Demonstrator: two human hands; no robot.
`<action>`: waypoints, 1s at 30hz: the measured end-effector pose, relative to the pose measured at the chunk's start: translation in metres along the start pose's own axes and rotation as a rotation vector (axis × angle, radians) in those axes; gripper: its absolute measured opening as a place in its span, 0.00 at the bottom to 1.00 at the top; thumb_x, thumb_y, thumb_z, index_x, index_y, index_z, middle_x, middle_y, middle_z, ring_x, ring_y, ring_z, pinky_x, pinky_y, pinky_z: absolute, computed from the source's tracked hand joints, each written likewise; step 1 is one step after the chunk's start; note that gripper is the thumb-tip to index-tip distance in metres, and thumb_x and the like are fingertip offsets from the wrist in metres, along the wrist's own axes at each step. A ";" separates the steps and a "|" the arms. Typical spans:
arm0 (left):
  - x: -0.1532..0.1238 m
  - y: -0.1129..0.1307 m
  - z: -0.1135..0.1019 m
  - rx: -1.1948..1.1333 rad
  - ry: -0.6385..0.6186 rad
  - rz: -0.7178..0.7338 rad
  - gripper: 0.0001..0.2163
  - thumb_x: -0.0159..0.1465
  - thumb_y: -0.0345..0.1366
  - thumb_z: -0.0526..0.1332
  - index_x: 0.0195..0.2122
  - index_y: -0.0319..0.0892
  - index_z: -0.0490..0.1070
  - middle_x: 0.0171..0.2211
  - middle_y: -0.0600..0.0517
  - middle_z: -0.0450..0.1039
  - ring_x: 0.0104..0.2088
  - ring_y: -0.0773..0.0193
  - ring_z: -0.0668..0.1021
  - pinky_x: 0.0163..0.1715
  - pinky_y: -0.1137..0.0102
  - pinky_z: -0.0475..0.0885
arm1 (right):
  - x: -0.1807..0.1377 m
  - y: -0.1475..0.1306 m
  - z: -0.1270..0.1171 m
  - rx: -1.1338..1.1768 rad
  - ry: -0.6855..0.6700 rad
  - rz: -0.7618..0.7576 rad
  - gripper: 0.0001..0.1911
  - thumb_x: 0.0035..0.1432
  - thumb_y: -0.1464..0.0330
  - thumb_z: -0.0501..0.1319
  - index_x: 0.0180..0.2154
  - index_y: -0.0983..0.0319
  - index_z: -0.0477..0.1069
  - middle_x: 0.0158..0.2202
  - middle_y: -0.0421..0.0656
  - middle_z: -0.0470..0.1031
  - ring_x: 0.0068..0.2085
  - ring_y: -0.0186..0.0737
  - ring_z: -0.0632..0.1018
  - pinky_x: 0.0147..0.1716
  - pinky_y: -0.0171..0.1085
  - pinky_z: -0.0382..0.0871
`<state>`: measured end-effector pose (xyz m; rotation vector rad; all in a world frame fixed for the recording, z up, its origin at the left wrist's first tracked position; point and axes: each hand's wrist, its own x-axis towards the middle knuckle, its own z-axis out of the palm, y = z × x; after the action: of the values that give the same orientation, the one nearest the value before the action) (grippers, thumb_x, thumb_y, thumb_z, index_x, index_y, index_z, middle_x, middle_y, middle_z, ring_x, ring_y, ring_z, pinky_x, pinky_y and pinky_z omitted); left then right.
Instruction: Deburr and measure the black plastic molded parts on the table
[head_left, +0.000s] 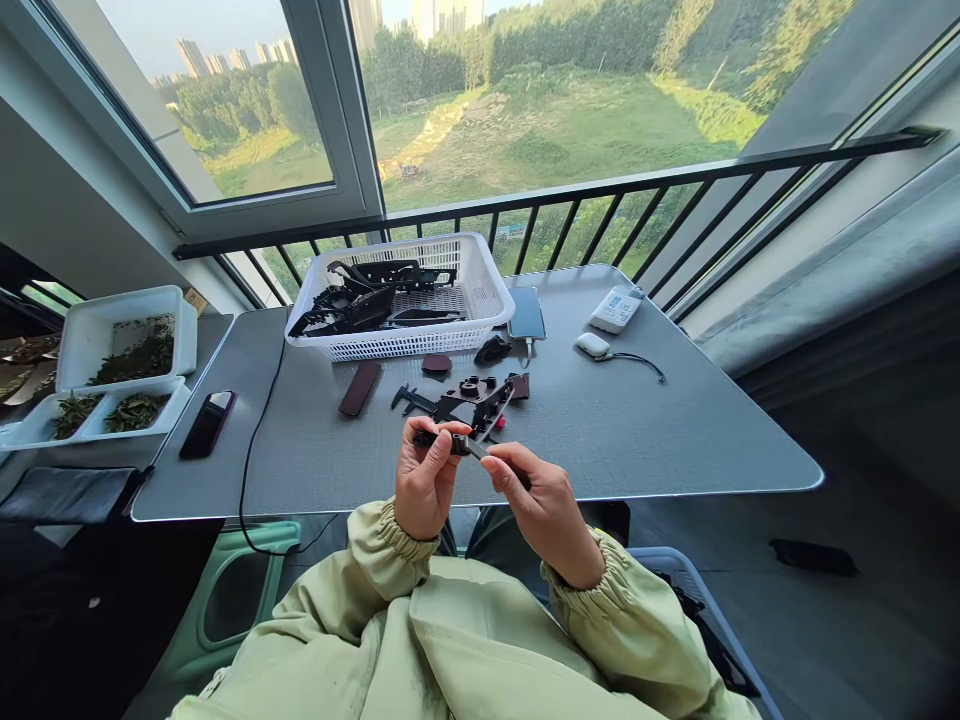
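Observation:
Just over the table's front edge, my left hand (426, 480) pinches a small black plastic part (442, 441) between thumb and fingers. A small knife (477, 449) with a grey metal blade and dark handle is gripped in my right hand (541, 500). Its blade tip meets the right end of the black part. Behind my hands lies a larger black plastic piece (463, 402) with raised round bosses, and a dark caliper (412, 400) is to its left. A thin silvery strip (498, 412) slants beside that piece; its kind is unclear.
A white basket (420, 345) of black plastic parts stands at the back of the grey table (637, 430). Phones (207, 425) (527, 314), a brown block (360, 388), and a white device with cable (594, 345) lie around. White trays (127, 372) hold dried leaves at left.

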<state>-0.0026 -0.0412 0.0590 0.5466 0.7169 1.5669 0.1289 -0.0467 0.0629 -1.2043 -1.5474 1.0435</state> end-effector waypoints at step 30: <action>0.002 0.000 0.000 -0.033 -0.003 -0.144 0.17 0.54 0.49 0.68 0.25 0.38 0.71 0.29 0.51 0.75 0.33 0.67 0.78 0.32 0.74 0.76 | 0.005 0.011 0.011 0.505 0.151 0.097 0.26 0.52 0.47 0.63 0.34 0.64 0.77 0.15 0.32 0.54 0.17 0.26 0.53 0.15 0.30 0.43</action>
<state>-0.0024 -0.0395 0.0587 0.4631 0.7118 1.4408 0.1200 -0.0408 0.0508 -0.9810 -1.0321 1.2799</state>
